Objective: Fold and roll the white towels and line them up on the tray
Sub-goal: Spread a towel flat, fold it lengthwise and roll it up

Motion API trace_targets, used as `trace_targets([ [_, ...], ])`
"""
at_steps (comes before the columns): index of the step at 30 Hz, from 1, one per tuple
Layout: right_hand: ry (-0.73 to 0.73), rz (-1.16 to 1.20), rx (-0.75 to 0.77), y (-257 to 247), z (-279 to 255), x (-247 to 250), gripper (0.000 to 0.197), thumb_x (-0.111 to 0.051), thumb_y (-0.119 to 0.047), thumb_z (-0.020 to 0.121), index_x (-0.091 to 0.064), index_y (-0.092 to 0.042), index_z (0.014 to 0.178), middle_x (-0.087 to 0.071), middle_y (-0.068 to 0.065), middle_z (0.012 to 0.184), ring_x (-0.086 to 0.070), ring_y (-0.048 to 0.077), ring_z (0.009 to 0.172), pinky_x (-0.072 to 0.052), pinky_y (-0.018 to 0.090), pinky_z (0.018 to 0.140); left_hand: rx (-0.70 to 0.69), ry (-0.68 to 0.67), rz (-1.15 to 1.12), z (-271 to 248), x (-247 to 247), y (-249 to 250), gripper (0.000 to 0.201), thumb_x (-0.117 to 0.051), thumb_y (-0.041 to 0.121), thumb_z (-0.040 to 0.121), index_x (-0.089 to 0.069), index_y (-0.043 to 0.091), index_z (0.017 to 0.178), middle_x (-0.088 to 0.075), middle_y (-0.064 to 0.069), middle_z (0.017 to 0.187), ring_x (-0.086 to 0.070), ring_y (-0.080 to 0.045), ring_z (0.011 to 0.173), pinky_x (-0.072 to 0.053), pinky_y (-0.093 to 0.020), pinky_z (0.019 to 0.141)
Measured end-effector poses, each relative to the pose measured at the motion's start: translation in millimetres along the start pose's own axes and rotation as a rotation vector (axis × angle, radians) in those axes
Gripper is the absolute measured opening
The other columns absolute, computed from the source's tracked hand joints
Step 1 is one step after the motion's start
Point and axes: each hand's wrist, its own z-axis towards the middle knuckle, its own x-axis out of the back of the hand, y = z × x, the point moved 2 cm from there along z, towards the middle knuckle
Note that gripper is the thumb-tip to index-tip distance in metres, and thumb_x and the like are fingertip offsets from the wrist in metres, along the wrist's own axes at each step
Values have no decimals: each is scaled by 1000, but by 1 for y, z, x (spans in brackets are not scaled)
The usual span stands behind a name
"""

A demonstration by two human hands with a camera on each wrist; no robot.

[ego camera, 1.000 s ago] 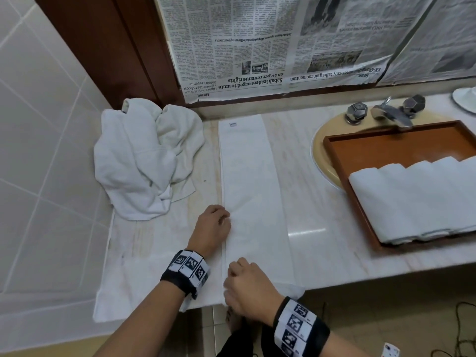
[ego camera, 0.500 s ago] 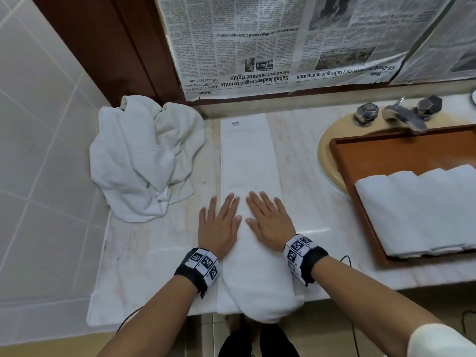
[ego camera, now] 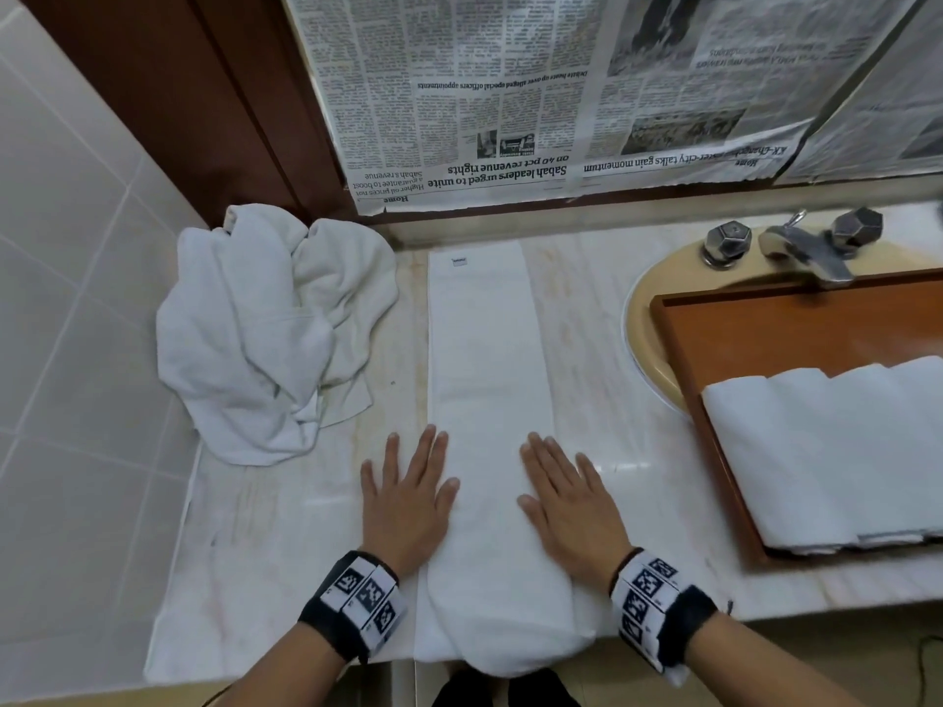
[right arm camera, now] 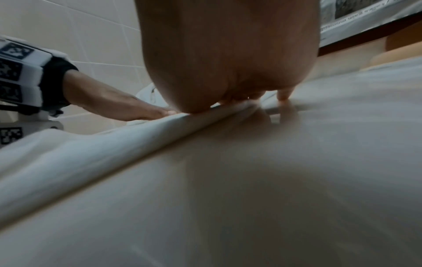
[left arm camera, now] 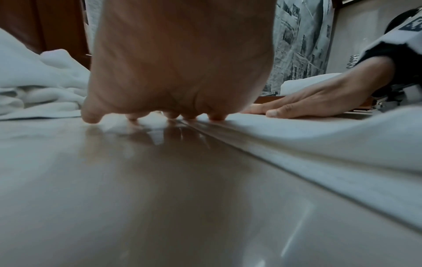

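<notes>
Both hands lie flat, palms down, fingers straight and pointing far: the left hand straddles the left edge of the folded towel, the right hand its right edge, each grip open and clasping nothing. That long white strip runs from the marble table edge toward the newspaper-covered wall. Left lies a crumpled towel heap; right, rolled towels sit in a wooden tray over the sink.

Left hand and right hand lie flat, fingers straight.
</notes>
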Motion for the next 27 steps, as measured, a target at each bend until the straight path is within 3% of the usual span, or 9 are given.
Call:
trace_targets([
  [3,-26,-46,-31,17,27,12,66,-14,-46,100,-21,-11,156,-11,1,163,-19,17,149,-7,36,118,8,2,7,19,5,10,73,15,62,85,18,38,154,24,23,159,20,-25,151,7,-58,119],
  [5,-51,-34,-20,28,51,24,76,5,-51,91,-3,-13,157,11,-4,160,1,12,151,6,32,119,27,6,1,37,9,17,73,13,62,86,18,38,155,23,23,160,20,-25,151,8,-59,119],
  [8,-70,-32,-19,45,85,42,84,17,-52,82,7,-15,156,20,-6,158,12,9,149,7,33,119,64,38,-36,66,19,29,64,-3,60,99,14,37,156,18,23,161,18,-25,151,8,-60,119],
  [13,-83,-44,-53,64,134,60,59,-12,-38,106,2,-14,157,11,0,165,7,13,151,1,38,122,114,56,-53,109,32,40,61,-10,58,102,12,39,156,16,23,162,17,-24,152,10,-60,118],
  [16,-90,4,-65,70,152,73,57,-19,-34,107,0,-15,158,9,-1,165,6,13,151,-2,39,122,100,36,-64,128,45,40,61,-14,56,103,6,39,157,11,22,164,13,-26,152,8,-60,119],
  [18,-68,93,-62,71,150,81,58,-28,-31,107,-9,-12,157,0,1,166,-1,16,152,-8,39,122,69,62,-115,126,52,41,59,-22,51,104,-7,33,159,2,16,166,3,-27,153,0,-59,120],
  [20,-13,209,-47,70,132,88,56,-41,-29,104,-25,-9,153,-21,7,162,-20,24,148,-21,39,119,-14,131,-204,107,55,41,57,-33,47,101,-31,26,154,-20,6,164,-19,-30,149,-19,-55,118],
  [23,47,302,-53,68,80,83,48,-53,-30,98,-46,-10,141,-45,8,144,-44,28,131,-39,40,106,-180,122,-380,62,46,43,53,-43,44,91,-60,18,134,-55,-5,138,-50,-30,123,-39,-39,104],
  [27,-66,295,-114,65,6,67,45,-60,-39,94,-53,-16,131,-48,1,130,-46,22,121,-43,36,97,-241,69,-370,15,27,42,32,-60,37,94,-68,23,122,-57,5,122,-42,-20,111,-34,-27,95],
])
